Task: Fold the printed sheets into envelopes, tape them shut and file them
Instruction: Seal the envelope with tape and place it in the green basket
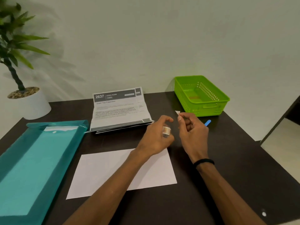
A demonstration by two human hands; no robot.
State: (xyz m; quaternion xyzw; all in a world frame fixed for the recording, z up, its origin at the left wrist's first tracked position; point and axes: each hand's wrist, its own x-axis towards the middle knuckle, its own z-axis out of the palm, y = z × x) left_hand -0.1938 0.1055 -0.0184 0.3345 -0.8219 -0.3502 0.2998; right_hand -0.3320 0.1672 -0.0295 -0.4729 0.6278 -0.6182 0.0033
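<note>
desk (227,151): dark top, pale wall (162,38) behind.
left hand (155,137): fingers curled round the roll (166,131) of tape, held above the desk.
right hand (193,130): thumb and forefinger pinch a short strip (177,113), raised in front of the basket (207,109). Hands are close, not touching.
link: can't tell if the strip is free of the roll.
sheet (105,172): blank side up, flat in front of me, part under my left forearm. Looks folded, but I can't see the flaps.
step: my read is that 1 strip goes on to tape the sheet shut.
how: hold the strip by 1 end only so the glue stays clean. Park the roll, pin the flap with the left hand. Land the strip half on each side of the seam, then rub from the middle out.
risk: strip curls onto itself or my fingers; peeling it back would likely tear thin paper.
stack (118,111): printed sheets at the back, top one headed 2637. More to fold.
folder (37,159): teal, open, left of the sheet. Probably where I file.
basket: green, back right, something flat and orange inside.
pen (207,122): blue, part hidden behind my right hand.
plant (14,38): white pot, far left.
</note>
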